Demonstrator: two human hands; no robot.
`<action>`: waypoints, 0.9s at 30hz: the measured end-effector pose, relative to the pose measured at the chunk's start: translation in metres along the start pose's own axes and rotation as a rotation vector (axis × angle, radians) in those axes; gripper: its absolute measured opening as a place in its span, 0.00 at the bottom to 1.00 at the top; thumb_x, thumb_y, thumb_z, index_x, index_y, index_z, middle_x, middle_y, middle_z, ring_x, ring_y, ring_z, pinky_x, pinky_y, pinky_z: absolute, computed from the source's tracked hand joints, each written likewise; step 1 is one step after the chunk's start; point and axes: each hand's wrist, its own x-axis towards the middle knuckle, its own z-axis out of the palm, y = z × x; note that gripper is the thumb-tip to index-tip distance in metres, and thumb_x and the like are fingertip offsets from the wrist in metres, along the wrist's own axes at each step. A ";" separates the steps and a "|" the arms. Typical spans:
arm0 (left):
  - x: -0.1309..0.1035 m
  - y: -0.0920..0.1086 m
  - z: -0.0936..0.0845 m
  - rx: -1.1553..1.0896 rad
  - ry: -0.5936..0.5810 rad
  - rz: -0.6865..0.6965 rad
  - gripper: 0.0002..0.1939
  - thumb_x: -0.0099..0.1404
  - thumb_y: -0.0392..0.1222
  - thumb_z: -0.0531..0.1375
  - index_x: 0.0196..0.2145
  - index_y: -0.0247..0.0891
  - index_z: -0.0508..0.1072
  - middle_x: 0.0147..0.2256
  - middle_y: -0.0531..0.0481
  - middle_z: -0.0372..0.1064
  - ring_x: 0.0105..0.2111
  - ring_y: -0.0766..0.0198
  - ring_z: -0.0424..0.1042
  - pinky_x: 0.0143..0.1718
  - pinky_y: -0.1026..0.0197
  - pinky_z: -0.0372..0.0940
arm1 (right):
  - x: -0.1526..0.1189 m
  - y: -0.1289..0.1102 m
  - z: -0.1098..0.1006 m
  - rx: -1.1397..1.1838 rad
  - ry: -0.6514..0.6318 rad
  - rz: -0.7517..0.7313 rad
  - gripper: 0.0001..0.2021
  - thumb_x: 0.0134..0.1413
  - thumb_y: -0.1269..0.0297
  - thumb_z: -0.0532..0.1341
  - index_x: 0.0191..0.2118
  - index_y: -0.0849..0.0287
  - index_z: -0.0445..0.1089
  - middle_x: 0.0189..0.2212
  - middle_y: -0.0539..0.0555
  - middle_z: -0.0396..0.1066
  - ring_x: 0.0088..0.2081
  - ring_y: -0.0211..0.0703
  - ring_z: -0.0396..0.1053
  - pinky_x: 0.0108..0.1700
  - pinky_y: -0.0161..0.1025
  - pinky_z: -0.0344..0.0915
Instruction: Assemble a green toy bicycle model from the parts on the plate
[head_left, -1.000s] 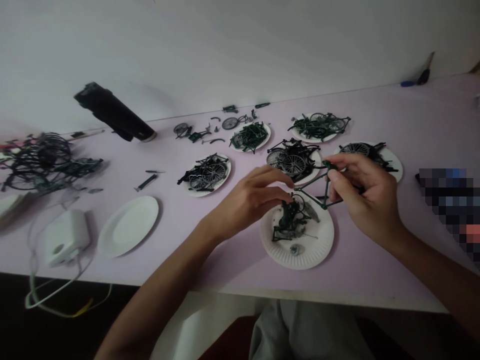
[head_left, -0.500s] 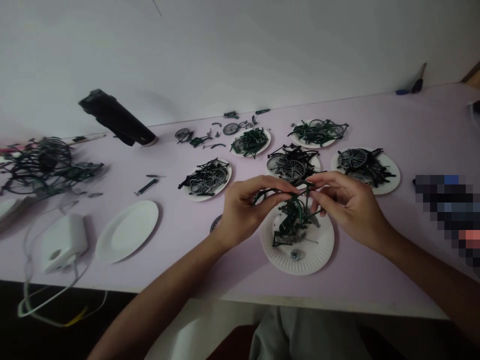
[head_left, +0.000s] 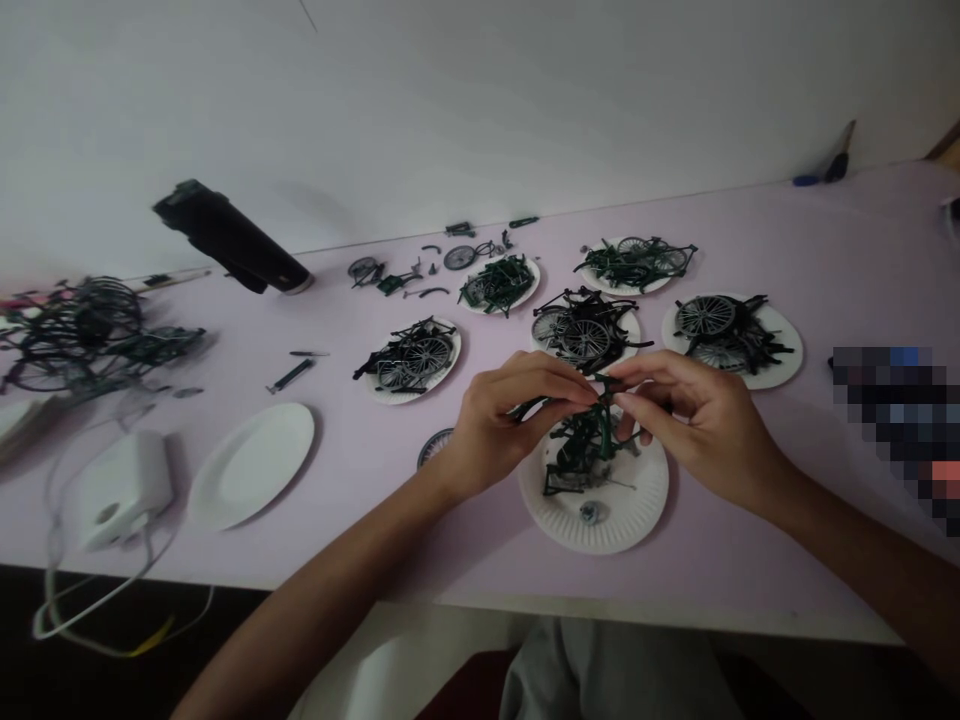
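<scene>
Lilac tabletop [head_left: 360,450], left hand [head_left: 514,405] and right hand [head_left: 690,405] pinching green parts [head_left: 606,425]

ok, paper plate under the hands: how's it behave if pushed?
The plate looks thin with a fluted rim, so probably light and bendy. Flat and low, it should slide rather than tip. The dark green parts are just piled on it, so they may shift.
</scene>
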 end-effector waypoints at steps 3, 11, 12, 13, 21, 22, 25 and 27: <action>0.000 0.000 -0.001 0.027 -0.015 0.011 0.05 0.66 0.30 0.64 0.39 0.37 0.78 0.38 0.44 0.78 0.40 0.61 0.77 0.43 0.58 0.71 | 0.000 0.000 0.000 0.005 -0.003 0.005 0.07 0.61 0.64 0.64 0.45 0.54 0.73 0.34 0.50 0.76 0.28 0.36 0.75 0.29 0.32 0.70; 0.001 -0.002 -0.004 0.231 -0.064 0.155 0.06 0.68 0.29 0.62 0.40 0.37 0.76 0.38 0.45 0.78 0.38 0.63 0.75 0.40 0.57 0.66 | 0.000 0.001 -0.002 0.031 0.000 0.032 0.09 0.60 0.61 0.65 0.45 0.54 0.73 0.31 0.50 0.77 0.27 0.36 0.74 0.29 0.32 0.70; 0.001 -0.002 -0.004 0.248 -0.065 0.163 0.05 0.68 0.29 0.62 0.40 0.37 0.75 0.38 0.46 0.78 0.37 0.63 0.75 0.40 0.57 0.66 | 0.000 0.001 -0.002 0.035 0.001 0.038 0.09 0.59 0.61 0.65 0.45 0.54 0.73 0.32 0.50 0.77 0.28 0.36 0.74 0.29 0.32 0.71; 0.001 -0.002 -0.004 0.263 -0.066 0.168 0.05 0.68 0.30 0.62 0.40 0.37 0.75 0.39 0.46 0.78 0.37 0.63 0.75 0.40 0.57 0.65 | 0.000 0.001 -0.002 0.042 -0.010 0.049 0.10 0.58 0.60 0.66 0.45 0.54 0.73 0.33 0.50 0.77 0.28 0.36 0.74 0.31 0.33 0.71; -0.003 -0.004 0.000 0.376 -0.086 0.196 0.04 0.71 0.33 0.60 0.41 0.39 0.73 0.40 0.48 0.78 0.38 0.65 0.75 0.39 0.58 0.63 | 0.002 0.002 -0.002 0.045 -0.083 0.135 0.14 0.54 0.61 0.69 0.47 0.52 0.73 0.37 0.50 0.76 0.34 0.38 0.75 0.34 0.33 0.72; -0.003 -0.004 0.000 0.387 -0.087 0.198 0.04 0.71 0.33 0.60 0.41 0.39 0.73 0.40 0.49 0.78 0.39 0.65 0.75 0.39 0.59 0.63 | 0.002 0.002 -0.001 0.058 -0.081 0.136 0.13 0.55 0.61 0.68 0.46 0.53 0.73 0.34 0.49 0.75 0.32 0.37 0.74 0.32 0.33 0.72; -0.003 -0.004 0.000 0.405 -0.090 0.198 0.03 0.71 0.34 0.59 0.41 0.39 0.73 0.40 0.49 0.78 0.39 0.65 0.75 0.38 0.59 0.62 | 0.003 0.001 -0.001 0.079 -0.070 0.143 0.07 0.58 0.60 0.66 0.39 0.56 0.72 0.27 0.47 0.72 0.28 0.35 0.71 0.30 0.32 0.70; -0.002 -0.004 0.000 0.412 -0.090 0.199 0.03 0.72 0.34 0.59 0.40 0.39 0.72 0.40 0.49 0.78 0.39 0.65 0.75 0.38 0.59 0.62 | 0.003 0.000 -0.001 0.078 -0.070 0.148 0.07 0.58 0.60 0.66 0.36 0.57 0.71 0.24 0.47 0.70 0.26 0.35 0.70 0.29 0.31 0.69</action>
